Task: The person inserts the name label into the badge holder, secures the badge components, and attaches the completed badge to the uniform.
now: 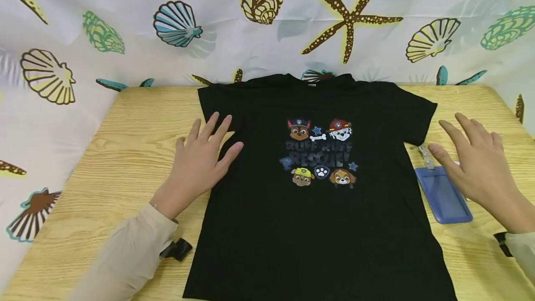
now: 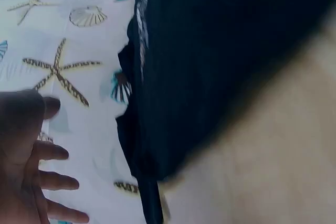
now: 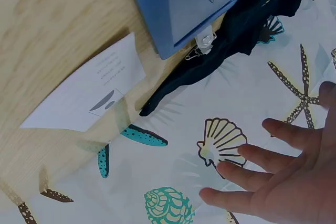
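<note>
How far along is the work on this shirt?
Done: the black shirt is spread out, front up. In hand: nothing; the left hand and right hand are empty. Remaining, perhaps: folding, since the shirt lies flat; and filling the badge holder, as the white card lies outside it.

The black T-shirt (image 1: 317, 231) and wooden table (image 1: 138, 143) are viewed from the wearer's head, forward and down, with the left hand (image 1: 198, 164) and right hand (image 1: 480, 159) both framed. From close at each wrist, tilted views are directed past the hand toward the shell-print cloth (image 1: 225, 59). The T-shirt is shared by all three; the blue badge holder (image 1: 445, 196), by head and right wrist.
</note>
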The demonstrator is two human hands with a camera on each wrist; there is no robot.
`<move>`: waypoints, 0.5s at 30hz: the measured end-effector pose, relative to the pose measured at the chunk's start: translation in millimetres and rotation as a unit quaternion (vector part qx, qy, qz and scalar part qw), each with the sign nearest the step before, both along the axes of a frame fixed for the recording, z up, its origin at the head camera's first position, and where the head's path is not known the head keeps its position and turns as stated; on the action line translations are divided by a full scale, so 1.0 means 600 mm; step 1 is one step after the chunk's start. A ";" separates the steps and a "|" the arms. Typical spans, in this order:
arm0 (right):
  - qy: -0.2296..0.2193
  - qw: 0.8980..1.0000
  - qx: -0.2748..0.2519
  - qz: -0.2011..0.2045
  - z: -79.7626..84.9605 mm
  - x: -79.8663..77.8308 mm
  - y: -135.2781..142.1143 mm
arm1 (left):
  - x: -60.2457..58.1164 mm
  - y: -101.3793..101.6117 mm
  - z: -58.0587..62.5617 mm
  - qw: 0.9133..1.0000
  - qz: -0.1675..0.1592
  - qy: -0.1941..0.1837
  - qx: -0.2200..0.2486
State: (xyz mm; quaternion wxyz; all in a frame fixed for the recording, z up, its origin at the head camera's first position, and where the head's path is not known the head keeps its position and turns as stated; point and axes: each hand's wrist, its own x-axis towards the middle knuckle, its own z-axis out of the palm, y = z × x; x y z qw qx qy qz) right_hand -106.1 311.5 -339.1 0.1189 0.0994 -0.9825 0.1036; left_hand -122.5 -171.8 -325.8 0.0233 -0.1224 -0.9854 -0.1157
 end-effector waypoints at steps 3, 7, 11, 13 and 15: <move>0.009 1.000 -0.006 -0.014 0.003 0.009 0.000 | -0.009 0.029 0.006 0.999 -0.030 0.016 0.019; -0.012 0.999 -0.005 -0.041 0.006 0.028 0.003 | -0.019 0.083 0.011 0.994 -0.079 0.060 0.042; -0.037 0.998 -0.008 -0.055 0.002 0.045 0.005 | -0.027 0.135 0.015 0.985 -0.124 0.105 0.054; -0.050 0.997 -0.009 -0.059 -0.003 0.052 0.008 | -0.031 0.162 0.018 0.980 -0.145 0.120 0.057; -0.056 0.996 -0.011 -0.064 -0.007 0.058 0.012 | -0.033 0.190 0.020 0.977 -0.164 0.124 0.057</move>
